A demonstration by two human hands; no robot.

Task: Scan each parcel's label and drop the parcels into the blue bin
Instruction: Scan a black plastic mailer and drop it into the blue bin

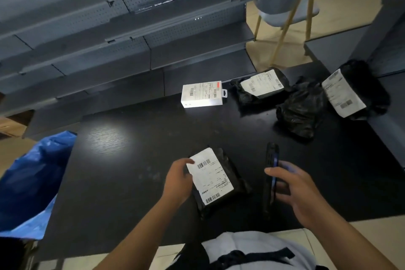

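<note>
Nearest the lens, pale grey clothing with a dark strap [252, 252] at the bottom edge, above it two bare forearms reaching over a black wood-grain tabletop [122, 160]. Left hand [178, 182] curled round the left edge of a flat black plastic mailer with a white barcode label [213, 180], thumb on the label, parcel lying face-up on the table directly in front. Right hand [293, 190] closed round a dark handheld scanner with a blue-lit screen [271, 173], held on edge just right of that parcel and not yet clearly aimed at the barcode. Waiting at the far side: a white rectangular carton with a printed label and hang tab [202, 94], a black bag parcel with a white label [260, 87], a crumpled black plastic bag with no label showing [300, 112], and another black bagged parcel with a long white label [352, 92], the last three crowded together near the right corner. Blue plastic bin liner [37, 177] standing open beside the table's left end, contents hidden from this angle. By the look of it, scan of the near parcel in hand, drop still to follow, four more parcels left; number already binned impossible to tell. Grey perforated metal shelving [109, 39] and a grey chair with pale wooden legs [285, 9] behind.
</note>
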